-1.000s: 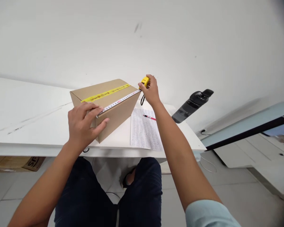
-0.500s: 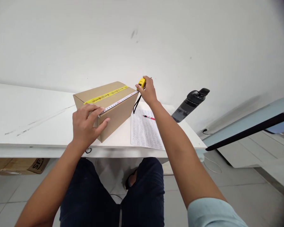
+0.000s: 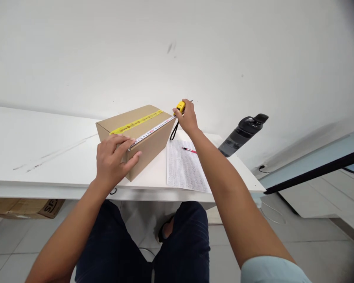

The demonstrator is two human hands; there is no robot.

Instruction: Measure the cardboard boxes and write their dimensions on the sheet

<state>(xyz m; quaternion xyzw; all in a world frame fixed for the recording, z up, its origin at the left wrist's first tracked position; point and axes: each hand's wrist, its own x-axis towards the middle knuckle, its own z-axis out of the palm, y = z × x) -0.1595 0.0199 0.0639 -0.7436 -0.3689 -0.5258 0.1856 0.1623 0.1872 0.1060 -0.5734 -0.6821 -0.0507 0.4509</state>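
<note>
A brown cardboard box (image 3: 149, 151) with a strip of yellow printed tape (image 3: 135, 122) across its top stands on the white table. Along the box's right top edge lies the white blade (image 3: 155, 129) of a tape measure, pulled out straight. My left hand (image 3: 113, 157) presses the blade's end at the near corner, fingers on top and thumb against the side. At the far corner my right hand (image 3: 187, 118) is closed around the yellow tape measure case (image 3: 180, 107). From the case hangs a black wrist strap (image 3: 174, 131). A thin tip, unclear what, shows beyond my right fingers.
A printed sheet (image 3: 183, 169) lies right of the box with a red pen (image 3: 189, 149) on it, partly behind my right forearm. A dark bottle (image 3: 238, 135) stands farther right. Under the table (image 3: 56, 157) sits another carton (image 3: 26, 207); a wall rises behind.
The whole view has shifted slightly, so everything appears a little farther right and lower. Both hands, the box and the stretched blade keep nearly the same places relative to each other.
</note>
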